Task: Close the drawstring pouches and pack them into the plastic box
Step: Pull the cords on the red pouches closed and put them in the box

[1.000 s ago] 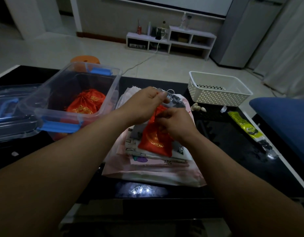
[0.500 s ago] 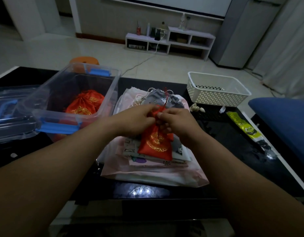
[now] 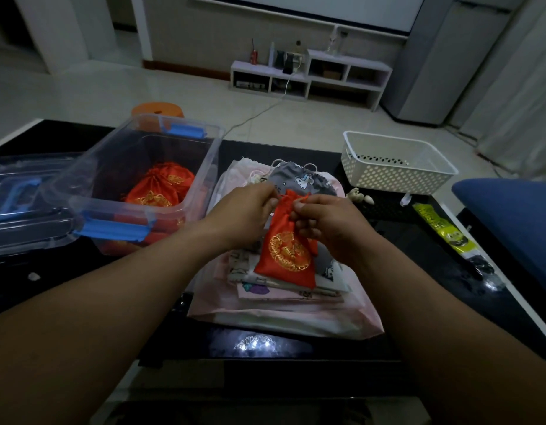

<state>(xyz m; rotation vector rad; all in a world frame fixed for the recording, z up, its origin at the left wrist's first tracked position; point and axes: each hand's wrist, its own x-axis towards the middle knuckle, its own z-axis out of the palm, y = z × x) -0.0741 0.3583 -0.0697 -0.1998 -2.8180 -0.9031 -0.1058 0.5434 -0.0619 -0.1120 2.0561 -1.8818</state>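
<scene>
Fingers [image 3: 300, 207], L hand [image 3: 244, 213], R hand [image 3: 330, 226], pinch red pouch [image 3: 288, 253].

I'm viewing through one wide head-worn camera. It's looking forward and down across the black table [image 3: 419, 240], sitting close over the left hand [image 3: 244, 213] and right hand [image 3: 327, 225] at mid-frame, and taking in the far wall [image 3: 204, 32] up top.

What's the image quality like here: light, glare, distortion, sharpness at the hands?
Head view: dim and underexposed; a bright light reflection glares on the glossy black table; the wide lens bows the room's straight lines; the red pouch, left hand and right hand look acceptably sharp.
</scene>
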